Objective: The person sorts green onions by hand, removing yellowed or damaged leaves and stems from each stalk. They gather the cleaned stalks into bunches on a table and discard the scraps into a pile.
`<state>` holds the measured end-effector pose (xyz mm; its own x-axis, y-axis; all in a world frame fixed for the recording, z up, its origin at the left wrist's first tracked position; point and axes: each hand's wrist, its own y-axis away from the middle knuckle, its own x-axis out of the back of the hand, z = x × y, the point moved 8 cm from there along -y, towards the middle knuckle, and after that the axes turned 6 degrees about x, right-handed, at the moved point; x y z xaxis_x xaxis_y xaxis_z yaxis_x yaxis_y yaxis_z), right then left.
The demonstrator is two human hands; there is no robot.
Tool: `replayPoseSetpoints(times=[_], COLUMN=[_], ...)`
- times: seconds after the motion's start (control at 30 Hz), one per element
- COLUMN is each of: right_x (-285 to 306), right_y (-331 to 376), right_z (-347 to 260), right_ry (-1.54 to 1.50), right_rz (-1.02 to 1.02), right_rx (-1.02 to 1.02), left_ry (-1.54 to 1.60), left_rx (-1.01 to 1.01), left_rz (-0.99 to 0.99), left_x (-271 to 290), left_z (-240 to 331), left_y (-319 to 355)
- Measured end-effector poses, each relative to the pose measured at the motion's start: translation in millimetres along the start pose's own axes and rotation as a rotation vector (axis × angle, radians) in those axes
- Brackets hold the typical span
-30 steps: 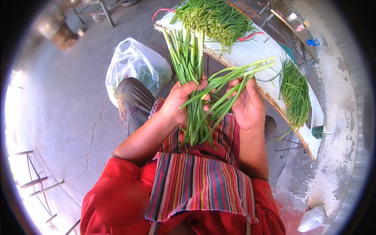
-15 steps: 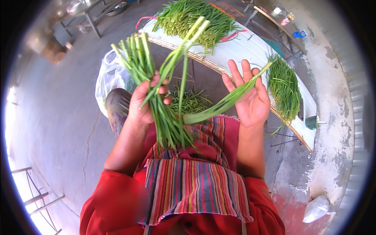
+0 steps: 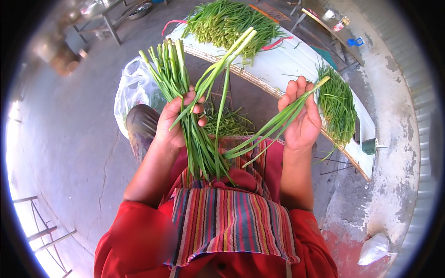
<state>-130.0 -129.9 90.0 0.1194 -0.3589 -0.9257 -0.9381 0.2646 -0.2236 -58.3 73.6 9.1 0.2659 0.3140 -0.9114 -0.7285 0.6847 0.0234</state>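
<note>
A clear plastic bag [image 3: 134, 88] sits on the concrete floor [image 3: 69, 139] left of my bunch of green stalks [image 3: 185, 116]. My left hand [image 3: 174, 123] is closed around that bunch, cut ends up, leaves trailing over my striped apron [image 3: 232, 222]. Right of it, well apart, my right hand [image 3: 301, 120] lies open-palmed with a few loose stalks [image 3: 273, 127] resting across it — not gripped. I judge it best to keep the cut ends level and the left grip firm but not crushing. Beyond the bunch a long white board [image 3: 296, 60] carries a big heap of stalks [image 3: 232, 21] and, further right, a smaller heap [image 3: 338, 104] — outdoors, by a rough wall.
</note>
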Motion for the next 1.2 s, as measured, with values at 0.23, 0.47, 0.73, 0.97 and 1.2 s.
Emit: replayPoseSetpoints(times=[0.23,0.47,0.73,0.97,1.2], right_x=[5,-28,4,9,-1], right_y=[-8,-34,-32,-33,-31], right_z=[15,45,24,6,-10], right_ry=[0.565,0.923,0.694,0.663,0.788], right_rz=[-0.103,-0.146,0.015,0.037,-0.076], right_rx=[0.010,0.064,0.064,0.145,0.188], left_ry=[-0.035,-0.126,-0.176,-0.248,-0.462], left_rx=[0.060,0.070,0.018,-0.121,0.004], left_rz=[0.088,0.067,0.045,0.048,-0.112], left_x=[-6,-15,-22,-2,-38], left_z=[-12,-18,-13,30,27], left_y=[-3,-3,-2,-5,-5])
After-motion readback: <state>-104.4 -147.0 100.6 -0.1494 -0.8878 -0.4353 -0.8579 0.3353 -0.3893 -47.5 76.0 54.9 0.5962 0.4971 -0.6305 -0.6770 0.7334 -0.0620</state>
